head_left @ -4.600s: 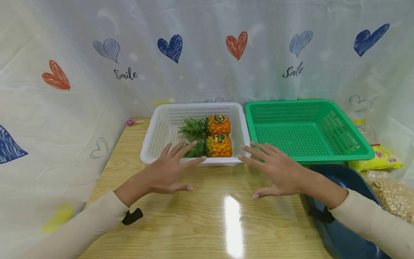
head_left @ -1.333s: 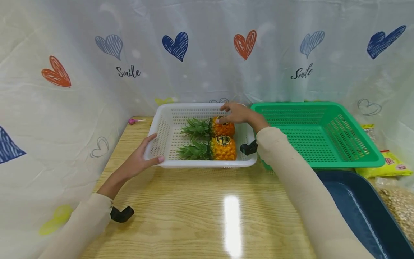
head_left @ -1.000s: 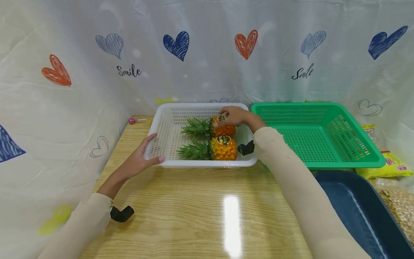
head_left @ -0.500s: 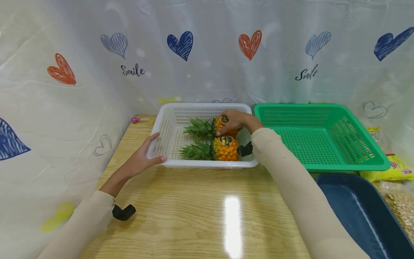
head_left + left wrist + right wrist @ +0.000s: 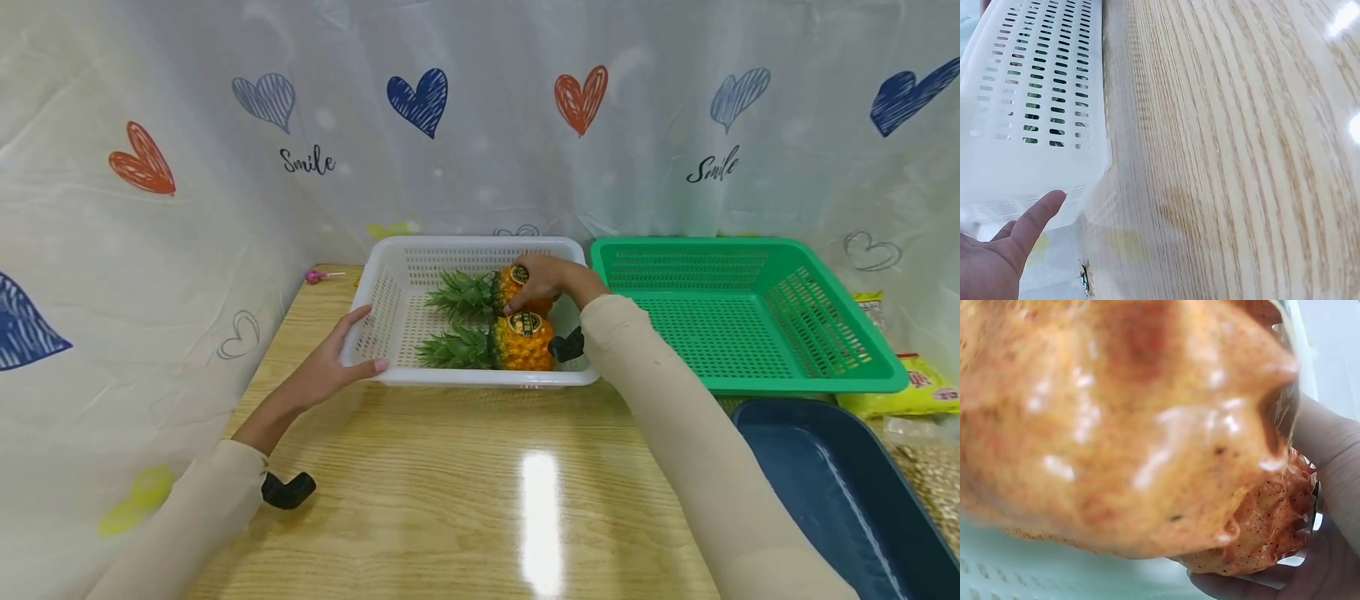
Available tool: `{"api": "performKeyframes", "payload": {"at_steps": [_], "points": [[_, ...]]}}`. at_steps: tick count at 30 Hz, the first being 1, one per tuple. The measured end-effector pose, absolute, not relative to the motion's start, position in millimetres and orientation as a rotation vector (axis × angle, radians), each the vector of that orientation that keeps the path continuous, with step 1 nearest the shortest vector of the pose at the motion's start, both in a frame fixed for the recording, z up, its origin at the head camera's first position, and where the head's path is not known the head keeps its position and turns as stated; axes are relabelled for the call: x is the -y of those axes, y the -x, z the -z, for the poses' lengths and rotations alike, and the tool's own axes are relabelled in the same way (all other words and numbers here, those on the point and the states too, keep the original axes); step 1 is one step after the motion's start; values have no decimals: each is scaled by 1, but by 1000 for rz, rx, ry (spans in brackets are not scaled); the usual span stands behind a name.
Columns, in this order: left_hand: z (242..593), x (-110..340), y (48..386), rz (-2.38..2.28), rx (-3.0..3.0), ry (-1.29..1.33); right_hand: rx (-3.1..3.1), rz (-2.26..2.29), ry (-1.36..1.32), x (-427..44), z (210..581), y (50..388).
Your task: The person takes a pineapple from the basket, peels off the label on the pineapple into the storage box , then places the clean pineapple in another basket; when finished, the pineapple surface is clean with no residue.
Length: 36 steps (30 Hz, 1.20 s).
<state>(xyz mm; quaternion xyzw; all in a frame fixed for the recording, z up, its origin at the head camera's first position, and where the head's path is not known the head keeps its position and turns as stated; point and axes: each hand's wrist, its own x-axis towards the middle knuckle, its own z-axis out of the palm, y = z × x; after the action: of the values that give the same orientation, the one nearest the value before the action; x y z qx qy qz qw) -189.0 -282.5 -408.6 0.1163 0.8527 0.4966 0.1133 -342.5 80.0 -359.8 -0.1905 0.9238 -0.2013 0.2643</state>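
Note:
Two pineapples lie side by side in a white plastic basket [image 5: 480,377], leaves pointing left. My right hand [image 5: 547,279] grips the far pineapple [image 5: 504,289] from above, its thumb between the two fruits. The near pineapple [image 5: 522,350] lies just in front, with a black label on top. In the right wrist view, the near fruit fills most of the picture, and the hand [image 5: 1329,544] curls round the far one behind it. At the basket's left front corner my left hand [image 5: 322,367] rests with fingers and thumb spread straight; the left wrist view shows a straight digit against the corner.
A green basket [image 5: 750,387] stands right beside the white one. Nearer, at the right, are a dark blue tray [image 5: 817,475], a yellow packet [image 5: 900,400] and a clear bag of beige bits [image 5: 930,483]. A pink lollipop [image 5: 313,276] lies at the table's back left.
From hovering before the basket, my left hand has gone to its left front corner. My right hand has reached over, lowered onto the far pineapple and closed round it.

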Motion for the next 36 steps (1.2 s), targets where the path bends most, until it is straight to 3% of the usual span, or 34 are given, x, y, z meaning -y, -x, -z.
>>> {"api": "performKeyframes", "payload": {"at_steps": [36], "points": [[408,282,190,-1469,-2502,-334,-2614,544,695,-91,357,345]]}}
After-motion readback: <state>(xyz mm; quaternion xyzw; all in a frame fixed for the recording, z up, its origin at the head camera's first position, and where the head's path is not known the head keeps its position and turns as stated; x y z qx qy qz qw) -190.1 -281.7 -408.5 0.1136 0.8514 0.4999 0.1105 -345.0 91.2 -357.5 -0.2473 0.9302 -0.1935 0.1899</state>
